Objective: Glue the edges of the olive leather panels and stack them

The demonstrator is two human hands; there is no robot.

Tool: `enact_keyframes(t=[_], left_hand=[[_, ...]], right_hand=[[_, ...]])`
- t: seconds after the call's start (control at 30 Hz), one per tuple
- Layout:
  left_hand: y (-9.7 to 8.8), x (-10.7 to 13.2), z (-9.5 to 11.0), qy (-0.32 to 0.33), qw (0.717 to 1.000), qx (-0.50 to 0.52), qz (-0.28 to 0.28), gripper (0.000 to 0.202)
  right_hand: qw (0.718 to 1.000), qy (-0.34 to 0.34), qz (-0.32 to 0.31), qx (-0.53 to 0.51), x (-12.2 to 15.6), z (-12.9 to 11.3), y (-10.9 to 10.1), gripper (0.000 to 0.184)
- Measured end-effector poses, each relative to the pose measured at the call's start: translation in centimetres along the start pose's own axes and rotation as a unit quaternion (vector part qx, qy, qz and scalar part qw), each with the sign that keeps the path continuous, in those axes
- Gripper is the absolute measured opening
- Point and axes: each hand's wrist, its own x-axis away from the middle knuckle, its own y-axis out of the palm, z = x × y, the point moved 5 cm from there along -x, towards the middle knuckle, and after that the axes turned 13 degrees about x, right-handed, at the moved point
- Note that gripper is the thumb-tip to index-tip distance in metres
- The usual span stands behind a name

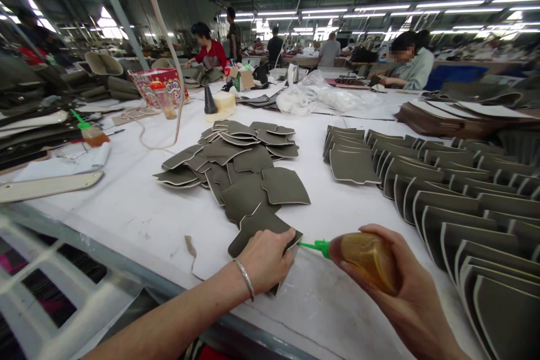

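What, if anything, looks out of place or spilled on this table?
A small, curled strip lies loose beyond the left hand's forearm, apart from the jumbled pile of panels, perhaps a stray offcut. I see no spill.

btl point(366, 259): glossy transl. plast. | panel point(252, 229): smooth, matt, leather-like | bracelet point(246, 279): shiny metal

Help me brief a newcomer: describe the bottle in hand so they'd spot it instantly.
On the white table, find the rows of olive panels at right. Left of them, the right hand grips a squeeze bottle of amber liquid; unlike the other green-nozzled bottle, far left, it is held.
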Motion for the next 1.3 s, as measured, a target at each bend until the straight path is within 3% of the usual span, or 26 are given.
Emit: enact_keyframes(t=[0.23, 0.53, 0.9, 1.03, 1.2, 1.3], left_hand=[[0.0, 0.0, 0.1, 0.002, 1.0, -0.016, -0.001, 0.052], [0.1, 0.0, 0.2, 0.001, 1.0, -0.024, -0.006, 0.051], [0.3, 0.1, 0.0, 0.01, 0.999, -0.035, -0.023, 0.053], [0.4, 0.1, -0.1, 0.017, 0.999, -0.027, -0.027, 0.052], [0.3, 0.1, -0.1, 0.021, 0.999, -0.025, -0.029, 0.052], [0.3, 0.2, -0.2, 0.019, 0.999, -0.02, -0.031, 0.051]], right_hand=[[0.999, -0.021, 0.026, 0.005, -0.2, 0.7, -0.5, 0.049], [0.998, -0.063, -0.009, -0.019, 0.2, 1.2, -0.3, 0.044], [0.996, 0.017, -0.042, -0.082, 1.0, 1.7, 0.5, 0.045], [0.997, 0.009, -0.032, -0.076, 0.9, 2.3, 0.5, 0.047], [0.989, 0.043, -0.084, -0.116, 1.5, 2.4, 1.1, 0.046], [0.991, 0.048, -0.065, -0.107, 1.6, 2.1, 0.9, 0.047]])
